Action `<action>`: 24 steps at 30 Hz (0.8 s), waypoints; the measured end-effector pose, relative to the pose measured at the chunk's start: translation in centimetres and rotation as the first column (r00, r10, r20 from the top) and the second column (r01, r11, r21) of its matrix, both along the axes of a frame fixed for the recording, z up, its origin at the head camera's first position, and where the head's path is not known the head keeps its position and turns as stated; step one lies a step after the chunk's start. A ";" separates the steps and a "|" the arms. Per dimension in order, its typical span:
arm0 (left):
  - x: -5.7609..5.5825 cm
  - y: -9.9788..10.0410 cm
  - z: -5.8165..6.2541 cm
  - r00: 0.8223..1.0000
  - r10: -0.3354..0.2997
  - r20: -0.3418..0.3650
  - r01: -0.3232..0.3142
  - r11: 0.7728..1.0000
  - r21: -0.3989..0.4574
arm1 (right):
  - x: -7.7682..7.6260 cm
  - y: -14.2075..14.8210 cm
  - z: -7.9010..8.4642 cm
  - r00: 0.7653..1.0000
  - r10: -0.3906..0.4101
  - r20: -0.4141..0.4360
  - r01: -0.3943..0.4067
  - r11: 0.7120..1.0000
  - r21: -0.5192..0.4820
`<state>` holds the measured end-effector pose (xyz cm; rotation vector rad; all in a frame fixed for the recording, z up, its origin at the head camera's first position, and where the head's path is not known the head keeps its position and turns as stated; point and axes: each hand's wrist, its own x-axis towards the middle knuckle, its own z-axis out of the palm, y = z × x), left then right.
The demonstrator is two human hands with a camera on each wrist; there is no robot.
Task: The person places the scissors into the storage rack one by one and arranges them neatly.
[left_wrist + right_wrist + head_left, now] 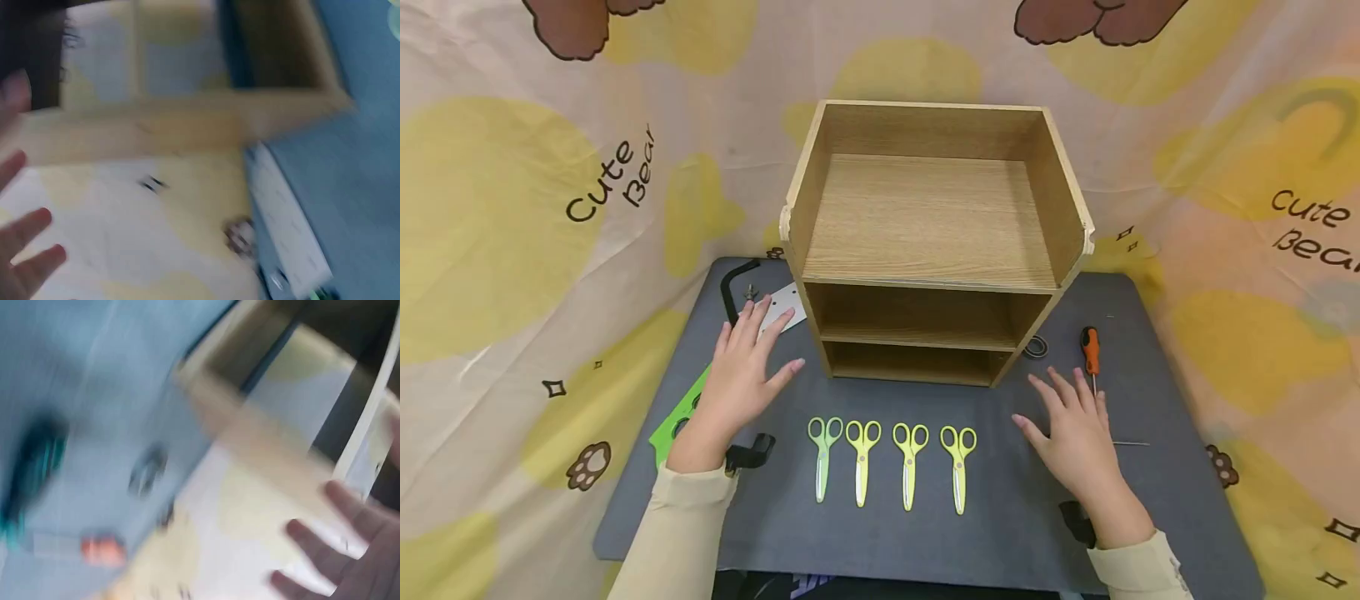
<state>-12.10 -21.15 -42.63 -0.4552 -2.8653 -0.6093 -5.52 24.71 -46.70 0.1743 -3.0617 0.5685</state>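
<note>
A light wooden desk shelf [925, 221] with an open top and two lower compartments stands at the back of the grey table. My left hand [736, 379] hovers with spread fingers left of the shelf, above a green tool [676, 421] and near a white plate [788, 304]. To the shelf's right my right hand [1073, 429] is also spread and holds nothing, close to an orange-handled screwdriver [1091, 350]. Several yellow-green scissors [910, 465] lie in a row between the hands, handles toward the shelf. Both wrist views are blurred.
Behind the white plate lies a black bent bar [727, 292]. A dark ring-shaped item [1036, 347] sits by the shelf's lower right corner. A patterned cloth [497, 275] hangs behind and around the table [850, 542].
</note>
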 end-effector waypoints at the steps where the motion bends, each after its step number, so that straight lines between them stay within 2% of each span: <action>1: -0.2 0.4 0.5 0.998 0.000 -0.056 0.003 0.998 0.063 | 0.0 -0.5 -0.3 1.000 -0.005 0.011 0.006 0.999 -0.047; 3: -0.7 1.4 1.7 0.987 0.013 -0.159 0.021 0.977 0.210 | -0.1 -1.8 -1.4 0.999 -0.015 0.052 0.023 0.989 -0.143; 6: -1.3 2.9 3.6 0.960 0.038 -0.276 0.083 0.907 0.413 | -0.5 -3.9 -3.8 0.991 -0.026 0.131 0.061 0.960 -0.272; 9: -2.3 4.4 5.0 0.936 0.063 -0.346 0.135 0.845 0.518 | -1.0 -5.6 -6.5 0.983 -0.062 0.175 0.119 0.932 -0.342; 10: -2.7 4.7 5.3 0.928 0.067 -0.366 0.152 0.830 0.536 | -1.1 -6.1 -7.3 0.980 -0.079 0.185 0.142 0.925 -0.353; 12: -3.5 5.4 5.8 0.913 0.088 -0.398 0.161 0.819 0.551 | -1.2 -6.7 -8.8 0.974 -0.114 0.197 0.180 0.917 -0.356; 14: -4.3 5.7 6.1 0.897 0.115 -0.426 0.159 0.815 0.557 | -1.2 -7.2 -10.0 0.970 -0.142 0.198 0.204 0.917 -0.343; 15: -4.6 5.8 6.2 0.892 0.129 -0.433 0.150 0.820 0.553 | -1.1 -7.3 -10.4 0.967 -0.155 0.200 0.216 0.917 -0.336; 17: -5.2 5.9 6.5 0.887 0.142 -0.439 0.124 0.844 0.522 | -0.9 -7.6 -11.0 0.966 -0.171 0.196 0.227 0.921 -0.315; 21: -5.6 5.7 7.2 0.898 0.125 -0.421 0.071 0.904 0.421 | -0.7 -8.1 -11.5 0.963 -0.190 0.194 0.239 0.930 -0.279; 24: -5.7 5.4 7.6 0.910 0.106 -0.400 0.053 0.929 0.366 | -0.6 -8.6 -11.5 0.962 -0.185 0.200 0.233 0.939 -0.253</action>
